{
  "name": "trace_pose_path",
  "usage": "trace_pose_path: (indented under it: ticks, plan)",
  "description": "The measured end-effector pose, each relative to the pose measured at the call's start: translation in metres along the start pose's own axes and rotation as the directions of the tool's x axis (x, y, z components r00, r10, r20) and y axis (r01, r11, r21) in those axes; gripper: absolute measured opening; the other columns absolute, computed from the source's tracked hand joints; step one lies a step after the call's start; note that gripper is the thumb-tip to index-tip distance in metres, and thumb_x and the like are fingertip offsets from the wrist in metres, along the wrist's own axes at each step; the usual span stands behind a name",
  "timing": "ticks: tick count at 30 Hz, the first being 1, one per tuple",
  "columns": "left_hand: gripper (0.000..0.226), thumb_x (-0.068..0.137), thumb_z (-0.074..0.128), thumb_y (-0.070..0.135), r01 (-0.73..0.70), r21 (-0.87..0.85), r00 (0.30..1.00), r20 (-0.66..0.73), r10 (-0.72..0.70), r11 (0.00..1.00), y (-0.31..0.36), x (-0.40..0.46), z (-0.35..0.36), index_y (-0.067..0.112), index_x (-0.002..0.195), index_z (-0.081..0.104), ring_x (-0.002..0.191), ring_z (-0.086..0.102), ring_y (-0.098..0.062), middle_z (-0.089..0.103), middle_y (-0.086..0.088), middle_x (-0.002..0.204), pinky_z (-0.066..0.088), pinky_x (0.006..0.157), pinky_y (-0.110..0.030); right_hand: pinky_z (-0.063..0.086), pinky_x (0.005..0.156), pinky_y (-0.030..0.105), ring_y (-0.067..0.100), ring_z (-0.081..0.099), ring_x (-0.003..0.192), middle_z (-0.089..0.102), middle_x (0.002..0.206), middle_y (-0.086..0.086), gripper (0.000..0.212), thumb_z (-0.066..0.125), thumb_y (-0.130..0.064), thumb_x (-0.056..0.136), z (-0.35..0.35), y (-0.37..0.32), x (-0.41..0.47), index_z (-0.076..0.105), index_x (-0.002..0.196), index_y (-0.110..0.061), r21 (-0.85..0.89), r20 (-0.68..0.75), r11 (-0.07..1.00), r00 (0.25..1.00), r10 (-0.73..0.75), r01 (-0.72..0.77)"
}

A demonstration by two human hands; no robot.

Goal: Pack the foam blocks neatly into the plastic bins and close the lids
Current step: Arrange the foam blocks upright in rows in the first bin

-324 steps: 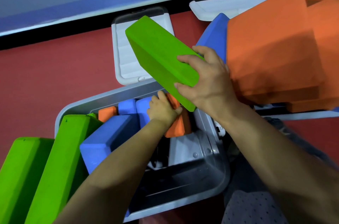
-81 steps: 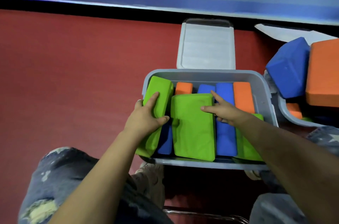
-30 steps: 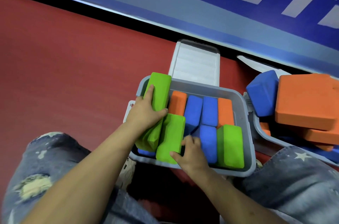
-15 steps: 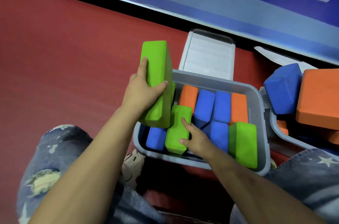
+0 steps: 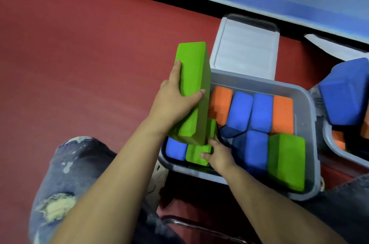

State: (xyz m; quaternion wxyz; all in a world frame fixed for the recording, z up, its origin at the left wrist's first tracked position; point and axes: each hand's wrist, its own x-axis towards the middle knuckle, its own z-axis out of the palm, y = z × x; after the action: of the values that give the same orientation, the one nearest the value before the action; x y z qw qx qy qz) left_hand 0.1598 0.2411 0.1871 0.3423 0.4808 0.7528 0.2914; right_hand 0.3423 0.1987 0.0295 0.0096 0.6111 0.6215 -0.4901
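A grey plastic bin sits on the red floor, its lid hanging open behind it. Orange, blue and green foam blocks stand packed inside. My left hand grips a long green block and holds it tilted above the bin's left edge. My right hand reaches into the bin's near left corner and holds a second green block standing between a blue block and other blue blocks. Another green block stands at the near right.
A second bin at the right edge holds a large blue block and orange blocks, with its white lid behind. A blue wall runs along the back. My knees in torn jeans frame the near side.
My left hand has lifted the long green block up out of the bin's left side. My right hand slid from the bin's middle down onto the second green block.
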Motion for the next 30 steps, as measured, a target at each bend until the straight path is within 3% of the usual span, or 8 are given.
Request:
trace_pose_path:
  ticks: [3,12,17,19,21,24,27,30]
  plan:
    - [0.094,0.079,0.07,0.046,0.019,-0.012,1.0,-0.012,-0.019,1.0,-0.002,0.004,0.0,0.035,0.152,0.012,0.129,0.046,-0.021,0.044,-0.007,0.143,0.033,0.094,-0.021,0.017,0.098,0.007,0.015,0.023,0.143,0.018,0.158,0.005,0.07,0.07,-0.012,0.084,0.004,0.012,0.001,0.036,0.145,-0.023,0.011,-0.005,1.0,1.0,-0.002,0.002]
    - [0.094,0.08,0.069,0.046,0.07,-0.053,0.997,-0.007,-0.071,0.996,0.001,0.013,0.004,0.032,0.152,0.012,0.131,0.043,-0.019,0.041,-0.005,0.146,0.03,0.093,-0.02,0.018,0.1,0.009,0.016,0.025,0.142,0.022,0.156,0.003,0.06,0.07,-0.015,0.084,0.013,0.017,0.014,0.046,0.139,-0.014,0.056,0.019,0.997,0.998,0.06,-0.061]
    - [0.093,0.08,0.069,0.046,-0.006,-0.053,1.0,-0.013,0.005,0.999,0.017,0.015,0.014,0.031,0.152,0.014,0.132,0.042,-0.018,0.04,-0.004,0.147,0.034,0.101,-0.024,0.018,0.103,0.011,0.016,0.02,0.144,0.016,0.158,0.006,0.069,0.068,-0.017,0.086,0.007,0.009,0.008,0.033,0.146,-0.021,0.033,0.096,0.995,0.991,0.094,-0.097]
    - [0.093,0.079,0.07,0.047,-0.016,-0.066,1.0,-0.017,0.015,0.998,0.02,0.017,0.019,0.032,0.152,0.013,0.133,0.041,-0.017,0.038,-0.003,0.149,0.033,0.103,-0.025,0.023,0.105,0.015,0.016,0.025,0.141,0.029,0.152,0.002,0.072,0.065,-0.022,0.089,0.001,0.002,0.001,0.026,0.149,-0.026,0.092,0.148,0.988,0.983,0.11,-0.124]
    - [0.095,0.079,0.071,0.045,-0.027,-0.117,0.997,-0.068,0.019,0.993,0.02,0.016,0.027,0.03,0.152,0.013,0.133,0.041,-0.018,0.036,-0.004,0.15,0.03,0.1,-0.02,0.03,0.102,0.019,0.016,0.036,0.134,0.041,0.138,-0.006,0.058,0.059,-0.03,0.093,-0.005,-0.008,-0.011,0.036,0.145,-0.019,0.244,0.095,0.952,0.982,0.164,-0.183]
    - [0.094,0.079,0.071,0.042,-0.012,-0.179,0.986,-0.166,-0.019,0.984,0.016,0.008,0.038,0.026,0.153,0.015,0.133,0.041,-0.02,0.036,-0.008,0.149,0.029,0.099,-0.02,0.04,0.102,0.033,0.022,0.049,0.123,0.049,0.139,0.003,0.05,0.046,-0.047,0.095,-0.011,-0.02,-0.037,0.049,0.134,-0.017,0.609,0.028,0.748,0.95,0.311,-0.263]
    - [0.089,0.081,0.069,0.039,0.081,-0.338,0.972,-0.182,-0.149,0.938,0.006,0.002,0.045,0.032,0.152,0.016,0.13,0.043,-0.021,0.038,-0.006,0.148,0.034,0.108,-0.03,0.042,0.097,0.046,0.031,0.043,0.13,0.03,0.152,0.006,0.07,0.038,-0.066,0.087,-0.024,-0.031,-0.059,0.029,0.145,-0.028,0.888,0.216,0.324,0.917,0.334,-0.327]
    - [0.078,0.087,0.061,0.034,0.156,-0.702,0.963,-0.05,-0.267,0.694,0.007,-0.01,0.051,0.033,0.152,0.017,0.119,0.053,-0.017,0.046,0.004,0.141,0.043,0.103,-0.037,0.045,0.091,0.051,0.034,0.047,0.125,0.023,0.154,0.01,0.083,0.041,-0.074,0.077,-0.044,-0.037,-0.073,0.018,0.147,-0.035,0.962,0.24,0.076,0.941,0.237,-0.264]
